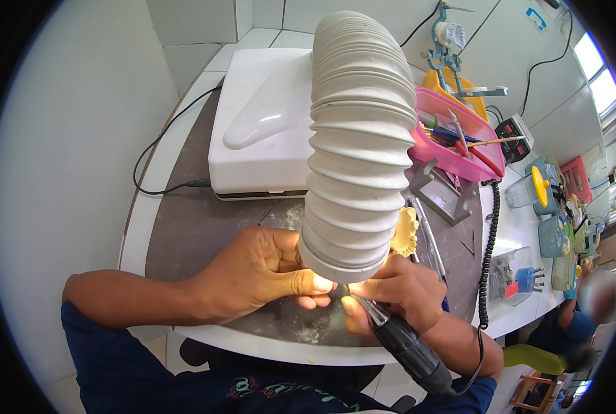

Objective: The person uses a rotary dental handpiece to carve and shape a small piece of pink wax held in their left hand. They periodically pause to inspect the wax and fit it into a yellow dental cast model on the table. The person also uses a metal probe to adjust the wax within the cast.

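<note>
My right hand (401, 290) is wrapped round the metal front of a black rotary handpiece (413, 352), whose cord trails off at the lower right. Its tip points toward the fingers of my left hand (270, 270), just below the mouth of a wide white corrugated hose (356, 165). Thumb and fingers of that left hand are closed in a pinch; whatever sits between them is too small or hidden to name. A bright light falls on both sets of fingertips. Close behind my right hand lies a yellowish dental cast (405, 232), partly covered by the hose.
The hose joins a white box-shaped machine (260, 110). A pink basket of tools (453, 131), a grey handpiece stand (446, 196) and a coiled black cord (487, 262) are on the right. Behind stands a blue-grey articulator (449, 41). Another person (563, 331) sits at far right.
</note>
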The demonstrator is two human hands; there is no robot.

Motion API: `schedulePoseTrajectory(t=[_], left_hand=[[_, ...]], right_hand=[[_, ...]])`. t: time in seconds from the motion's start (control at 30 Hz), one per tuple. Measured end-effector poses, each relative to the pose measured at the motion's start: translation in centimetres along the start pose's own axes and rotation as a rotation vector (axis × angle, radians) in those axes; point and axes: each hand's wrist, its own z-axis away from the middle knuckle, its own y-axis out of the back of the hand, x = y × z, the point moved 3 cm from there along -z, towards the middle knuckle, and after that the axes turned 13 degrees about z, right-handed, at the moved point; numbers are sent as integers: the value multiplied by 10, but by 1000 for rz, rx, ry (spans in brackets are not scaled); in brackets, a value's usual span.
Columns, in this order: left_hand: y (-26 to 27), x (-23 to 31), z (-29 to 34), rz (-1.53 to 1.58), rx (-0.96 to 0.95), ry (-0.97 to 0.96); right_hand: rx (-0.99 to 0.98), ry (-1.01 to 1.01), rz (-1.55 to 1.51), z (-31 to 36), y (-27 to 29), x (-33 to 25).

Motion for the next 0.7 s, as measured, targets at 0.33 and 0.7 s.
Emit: schedulePoseTrajectory(t=[0.33,0.7], left_hand=[[2,-2,0,-14,-12,-12],[1,-2,1,-14,9,-7]], right_hand=[[-12,27,-11,-3,0,-2],[-1,-28,17,-1,1,-2]])
